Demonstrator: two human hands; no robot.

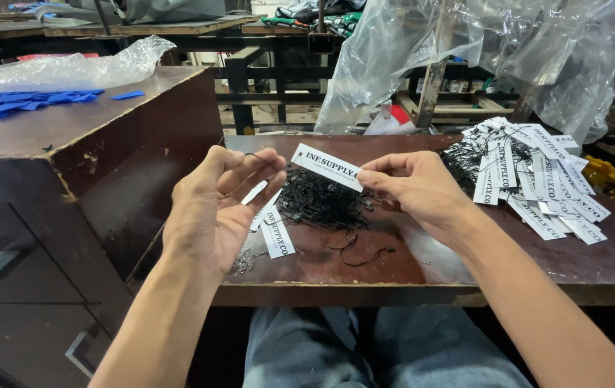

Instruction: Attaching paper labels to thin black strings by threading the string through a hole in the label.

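Workshop clutter all around — clear plastic bags (465, 43) hang at the back, blue scraps (20, 102) lie on a dark cabinet (70, 136) to the left. On the brown counter (422, 266), a heap of white tags (530, 176) sits far right, a tangle of black strings (322, 201) in the middle, two loose tags (273, 228) near the left hand. Right hand (415, 188) pinches a white rectangular tag (327, 167) in a tight grip — long axis slanting down to the right, held above the strings. Left hand (214, 208) nips a thin black string (253, 155) between fingertips.
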